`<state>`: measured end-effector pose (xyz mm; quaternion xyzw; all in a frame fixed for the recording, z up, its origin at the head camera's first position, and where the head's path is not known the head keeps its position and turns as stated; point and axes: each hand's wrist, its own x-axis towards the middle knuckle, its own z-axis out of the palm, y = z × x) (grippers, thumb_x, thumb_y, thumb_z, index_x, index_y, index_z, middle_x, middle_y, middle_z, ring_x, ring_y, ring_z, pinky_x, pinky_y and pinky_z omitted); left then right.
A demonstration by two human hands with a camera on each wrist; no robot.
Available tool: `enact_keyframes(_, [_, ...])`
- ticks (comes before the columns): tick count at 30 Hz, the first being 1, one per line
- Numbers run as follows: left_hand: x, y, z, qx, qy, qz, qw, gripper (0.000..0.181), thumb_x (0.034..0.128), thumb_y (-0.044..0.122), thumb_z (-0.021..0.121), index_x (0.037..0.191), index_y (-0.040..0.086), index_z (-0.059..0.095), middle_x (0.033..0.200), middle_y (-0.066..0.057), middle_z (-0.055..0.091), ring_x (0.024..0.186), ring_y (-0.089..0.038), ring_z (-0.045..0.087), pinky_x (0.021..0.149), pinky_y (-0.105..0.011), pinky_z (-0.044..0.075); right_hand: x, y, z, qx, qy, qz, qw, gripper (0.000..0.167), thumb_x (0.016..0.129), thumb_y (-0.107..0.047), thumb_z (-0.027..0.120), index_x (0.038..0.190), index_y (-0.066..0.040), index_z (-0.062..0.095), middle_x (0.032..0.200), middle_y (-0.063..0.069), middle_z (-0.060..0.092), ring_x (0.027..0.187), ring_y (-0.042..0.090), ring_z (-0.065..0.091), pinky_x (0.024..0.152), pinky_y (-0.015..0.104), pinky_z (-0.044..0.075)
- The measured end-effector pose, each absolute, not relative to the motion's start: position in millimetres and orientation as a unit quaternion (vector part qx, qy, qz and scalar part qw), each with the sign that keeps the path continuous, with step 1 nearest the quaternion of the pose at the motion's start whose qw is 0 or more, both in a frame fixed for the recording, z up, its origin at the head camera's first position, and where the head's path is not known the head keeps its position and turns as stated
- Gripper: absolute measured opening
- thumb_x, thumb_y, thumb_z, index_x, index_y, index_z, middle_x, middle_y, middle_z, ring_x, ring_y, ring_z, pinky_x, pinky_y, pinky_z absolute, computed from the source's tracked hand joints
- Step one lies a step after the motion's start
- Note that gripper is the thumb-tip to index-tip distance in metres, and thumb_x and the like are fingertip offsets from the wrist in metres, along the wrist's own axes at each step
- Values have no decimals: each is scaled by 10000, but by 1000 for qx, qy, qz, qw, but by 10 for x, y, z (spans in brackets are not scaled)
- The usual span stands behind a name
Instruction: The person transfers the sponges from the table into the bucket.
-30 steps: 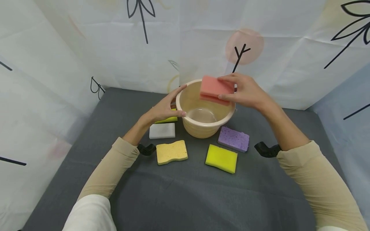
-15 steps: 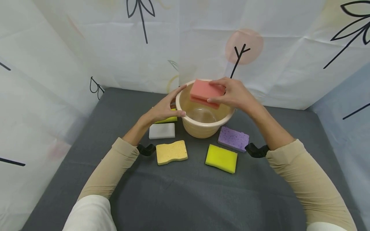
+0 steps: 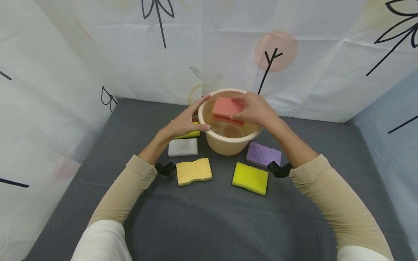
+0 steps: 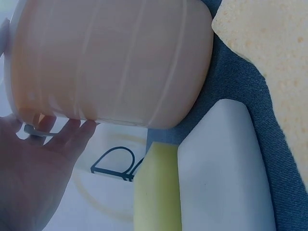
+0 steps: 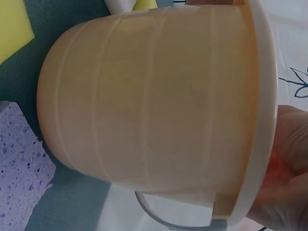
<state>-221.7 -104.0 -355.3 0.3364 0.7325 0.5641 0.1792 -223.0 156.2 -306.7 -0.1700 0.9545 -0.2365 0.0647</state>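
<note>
A beige bucket (image 3: 226,145) stands at the table's back, its rim held on the left side by my left hand (image 3: 184,121). In the left wrist view, fingers of the left hand (image 4: 45,168) lie along the bucket wall (image 4: 120,62) beside the handle joint. My right hand (image 3: 256,108) pinches a coral-pink sponge (image 3: 228,107) by its right end, within the bucket's mouth. In the right wrist view the right hand (image 5: 284,187) shows beyond the bucket rim (image 5: 264,115), with the sponge mostly hidden.
Around the bucket on the dark table (image 3: 209,224) lie a white sponge (image 3: 183,147), a tan wavy sponge (image 3: 194,171), a bright yellow sponge (image 3: 250,178), a purple sponge (image 3: 262,154) and another yellow one (image 3: 189,135) partly under my left hand. A patterned white cloth (image 3: 228,47) hangs behind.
My right hand has carried the pink sponge leftward and down, from above the bucket's right rim into its mouth. The left hand has stayed on the rim.
</note>
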Motion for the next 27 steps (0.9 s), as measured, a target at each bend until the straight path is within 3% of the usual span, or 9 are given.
enact_keyframes(5, [-2214, -1048, -3544, 339, 726, 571, 176, 1232, 745, 582, 798, 1599, 54, 84, 1622, -207, 128, 1417, -437, 315, 1103, -583, 332, -2235, 1493, -3116, -156, 955, -244, 68, 610, 792, -176, 806, 1328, 25, 596, 1265, 187, 631, 1114, 321, 551, 988, 455, 430])
enact_keyframes(14, [-2252, -1038, -3592, 335, 724, 575, 179, 1266, 717, 603, 806, 1601, 66, 76, 1624, -196, 129, 1413, -430, 326, 1098, -563, 350, -2218, 1452, -3154, -150, 960, -223, 76, 584, 761, -108, 797, 1306, -9, 612, 1229, 156, 641, 1033, 303, 539, 916, 439, 440])
enact_keyframes(17, [-2321, -1045, -3688, 336, 723, 578, 176, 1258, 720, 588, 810, 1602, 76, 74, 1628, -193, 118, 1421, -437, 310, 1093, -580, 346, -2221, 1437, -3149, -134, 964, -212, 89, 603, 772, -132, 803, 1323, 5, 601, 1270, 168, 632, 1124, 316, 552, 984, 443, 438])
enact_keyframes(21, [-2394, -1061, -3814, 334, 722, 580, 174, 1238, 720, 578, 814, 1610, 136, 76, 1639, -150, 112, 1434, -410, 302, 1090, -576, 354, -2219, 1429, -3136, -114, 964, -211, 113, 692, 790, -158, 821, 1401, 5, 542, 1381, 179, 572, 1285, 340, 502, 1072, 463, 404])
enact_keyframes(27, [-2399, -1052, -3849, 327, 738, 567, 164, 1141, 728, 631, 781, 1604, 289, 134, 1624, -29, 184, 1409, -286, 383, 1066, -465, 424, -2190, 1463, -3106, -118, 960, -228, 113, 709, 811, -165, 801, 1441, -24, 511, 1410, 187, 547, 1291, 353, 503, 1050, 482, 425])
